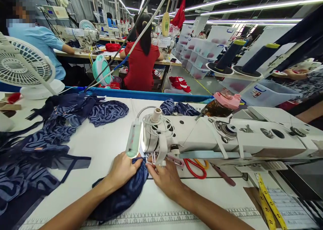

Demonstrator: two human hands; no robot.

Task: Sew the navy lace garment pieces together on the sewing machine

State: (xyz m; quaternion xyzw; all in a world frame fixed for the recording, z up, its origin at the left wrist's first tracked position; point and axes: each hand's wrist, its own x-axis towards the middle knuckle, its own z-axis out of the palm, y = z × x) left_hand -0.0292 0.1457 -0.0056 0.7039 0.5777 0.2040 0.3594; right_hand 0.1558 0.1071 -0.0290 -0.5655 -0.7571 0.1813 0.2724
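A navy patterned fabric piece (123, 193) lies bunched on the white table below the head of the sewing machine (191, 132). Its upper edge runs to the needle area, which the lamp and machine head partly hide. My left hand (123, 169) grips that edge, thumb pressed down just left of the presser foot. On the other side, my right hand (166, 176) pinches the fabric close to the foot, its fingers partly behind the machine's white guard. Both hands are closed on the same piece.
Navy fabric pieces (58, 122) pile up on the left. Red-handled scissors (195, 169) lie under the machine arm, near a yellow measuring tape (268, 203). Thread cones (230, 55) and a pink-lidded jug (223, 103) stand behind. A fan (25, 61) and co-workers are beyond.
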